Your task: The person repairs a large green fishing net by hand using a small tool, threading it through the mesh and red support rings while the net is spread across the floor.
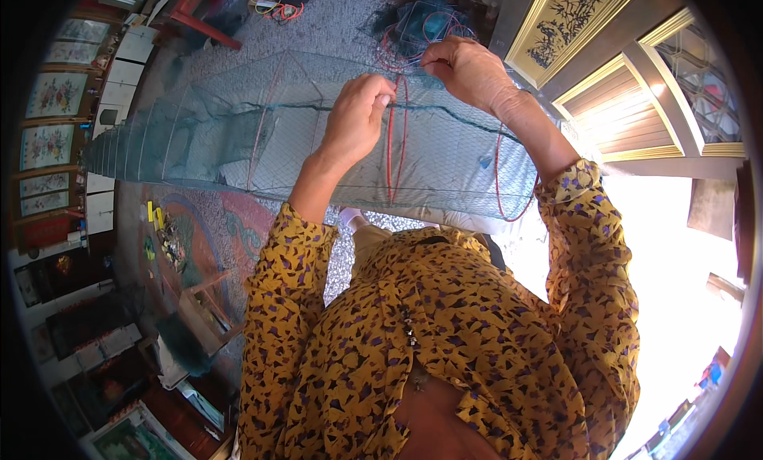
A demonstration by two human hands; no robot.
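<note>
A long tube of fine blue-green netting (pixel 457 146) stretches across in front of me, held out by red hoops (pixel 390 146) and narrowing to the left. A dark green cord (pixel 453 113) runs lengthwise along it. My left hand (pixel 358 114) is closed in a pinch at the netting, beside the cord and a red hoop. Farther away and to the right, my right hand (pixel 473 72) is raised above the net with thumb and fingers pressed together. What it pinches, if anything, is too small to make out.
Beyond my right hand lies a heap of dark netting with red hoops (pixel 421 31). Coiled cords (pixel 278 3) and a red wooden frame (pixel 199 19) are at the far left. A small wooden stool (pixel 203 317) stands nearer left. Framed panels (pixel 636 86) line the right.
</note>
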